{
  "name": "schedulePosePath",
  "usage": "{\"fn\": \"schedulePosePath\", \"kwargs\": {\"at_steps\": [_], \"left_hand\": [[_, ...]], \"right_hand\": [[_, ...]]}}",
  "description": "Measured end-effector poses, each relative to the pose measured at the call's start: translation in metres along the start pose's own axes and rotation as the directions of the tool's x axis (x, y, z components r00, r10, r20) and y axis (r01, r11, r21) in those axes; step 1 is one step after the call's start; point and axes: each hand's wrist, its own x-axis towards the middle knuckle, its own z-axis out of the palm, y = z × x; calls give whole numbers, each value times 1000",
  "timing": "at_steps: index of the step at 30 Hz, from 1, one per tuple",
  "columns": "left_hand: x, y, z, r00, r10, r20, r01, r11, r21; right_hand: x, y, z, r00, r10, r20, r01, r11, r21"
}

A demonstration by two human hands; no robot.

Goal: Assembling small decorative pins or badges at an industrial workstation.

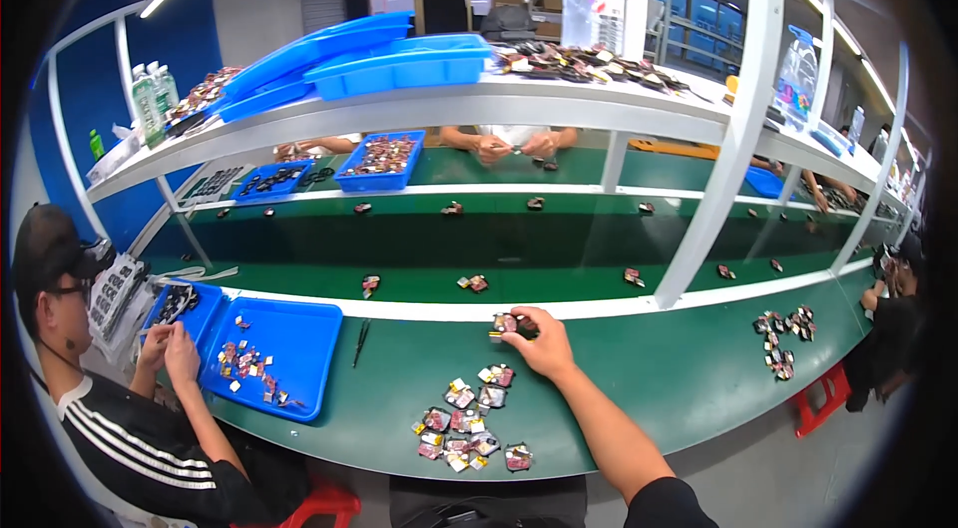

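Stretching forward, the right hand is pinching a small flat part at the green tabletop's far edge, probably light and stiff, best gripped by its edges; left hand unseen.

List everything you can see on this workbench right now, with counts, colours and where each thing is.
small part: one, red and dark, under the right hand's fingertips
parts pile: about a dozen, red, white, yellow, near bench edge
blue tray: one, left, holding scattered parts
tweezers: one, dark, right of tray
conveyor belt: green, carrying scattered parts
bottles: two, clear, top shelf
co-worker: one, left, black striped top
right hand: reaching forward
left hand: not visible
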Motion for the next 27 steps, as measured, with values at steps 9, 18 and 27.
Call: {"fn": "schedulePosePath", "kwargs": {"at_steps": [9, 18, 27], "left_hand": [[-18, -17, -35, 941, -235, 245, 199, 967, 161], [23, 211, -64, 883, 418, 213, -451, 880, 146], [226, 339, -24, 746, 663, -64, -645, 743, 177]], "right_hand": [[-1, -1, 3, 1000, 25, 14, -25, 1000, 9], [4, -6, -8, 999, 42, -22, -42, 999, 0], [23, -30, 9, 958, -214, 190, 222, 975, -20]]}}
